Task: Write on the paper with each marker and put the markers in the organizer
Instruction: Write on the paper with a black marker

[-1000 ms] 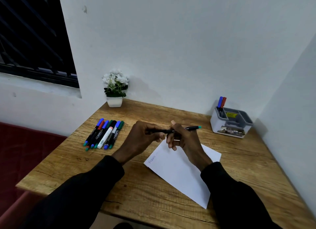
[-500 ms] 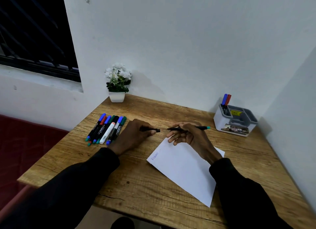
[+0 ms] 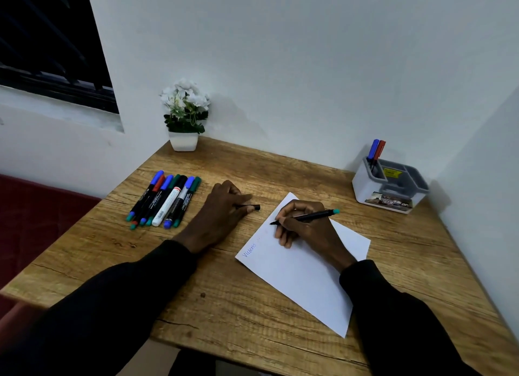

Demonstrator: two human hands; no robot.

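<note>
right hand (image 3: 306,231) clamped on marker (image 3: 314,215) | axis left-right, nib left, over paper (image 3: 303,274) far corner | left hand (image 3: 222,211) pinches cap (image 3: 255,207)

From my screen I see a wooden desk (image 3: 252,319) in a corner between a white back wall (image 3: 280,53) and a white side wall (image 3: 491,151). At left is a dark barred window (image 3: 50,44), below it a red padded seat (image 3: 36,215). The light is dim.
</note>
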